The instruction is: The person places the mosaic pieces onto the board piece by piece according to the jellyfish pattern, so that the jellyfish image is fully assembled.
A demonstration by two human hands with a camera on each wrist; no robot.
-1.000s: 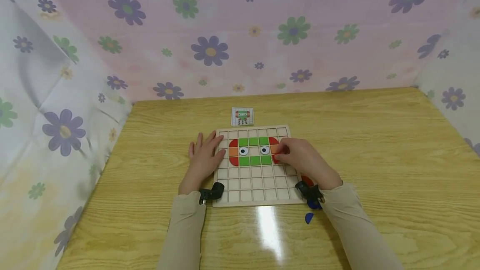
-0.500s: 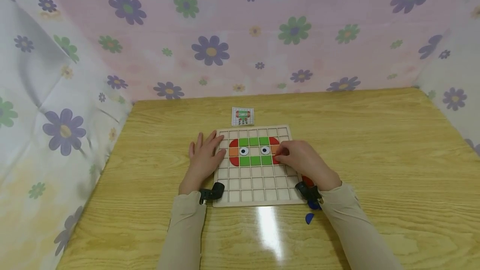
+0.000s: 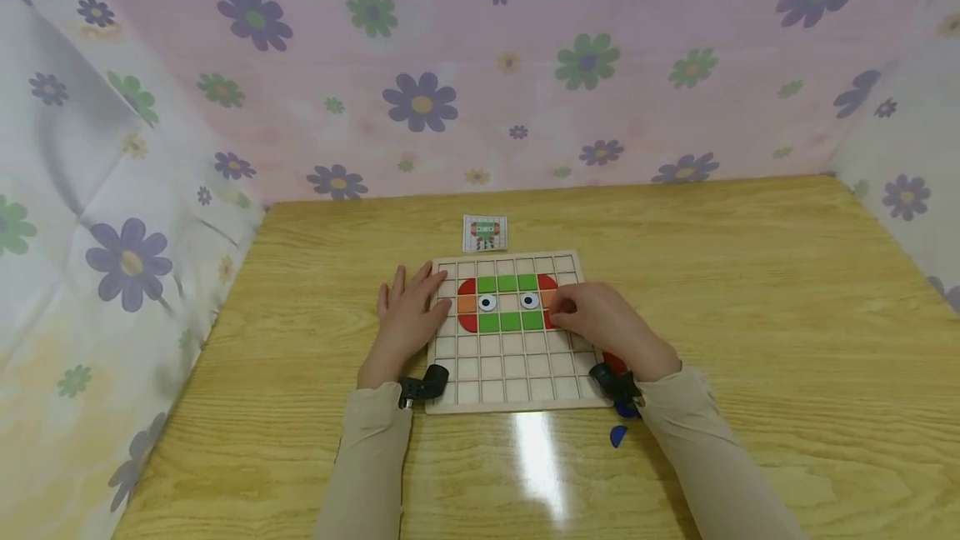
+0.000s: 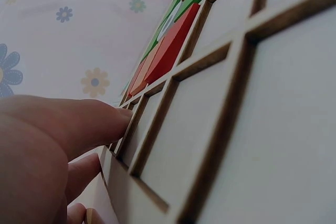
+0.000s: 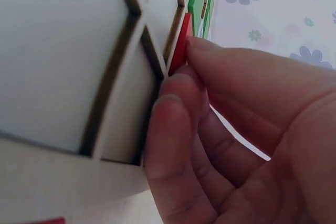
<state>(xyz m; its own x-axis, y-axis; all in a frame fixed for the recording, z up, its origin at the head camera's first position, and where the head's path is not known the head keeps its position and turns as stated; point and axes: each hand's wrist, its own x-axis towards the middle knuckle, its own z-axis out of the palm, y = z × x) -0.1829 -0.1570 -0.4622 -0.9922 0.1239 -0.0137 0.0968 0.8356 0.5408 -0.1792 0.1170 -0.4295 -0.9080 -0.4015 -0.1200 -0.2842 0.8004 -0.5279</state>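
Note:
A light wooden grid board [image 3: 517,369] lies on the table, with green squares, orange squares, red rounded corner pieces and two eye discs [image 3: 529,300] in its upper cells. At the lower right corner of this pattern, my right hand [image 3: 607,323] pinches a red quarter-round tile [image 5: 181,48] with thumb and curled fingertips; the tile sits at its cell, partly covered by the fingers. My left hand [image 3: 407,319] rests on the board's left edge with fingers spread, its thumb [image 4: 113,121] touching the grid.
Behind the board lies a small printed card [image 3: 485,233] with a gridded picture. By the board's lower right corner are a red piece [image 3: 615,362] and blue pieces, one a blue half-round [image 3: 618,437], partly hidden by the right wrist. Flowered cloth [image 3: 480,65] surrounds the table.
My right hand has dropped slightly toward me, and the red tile, tilted earlier, now lies flatter in its cell. My left hand has stayed still.

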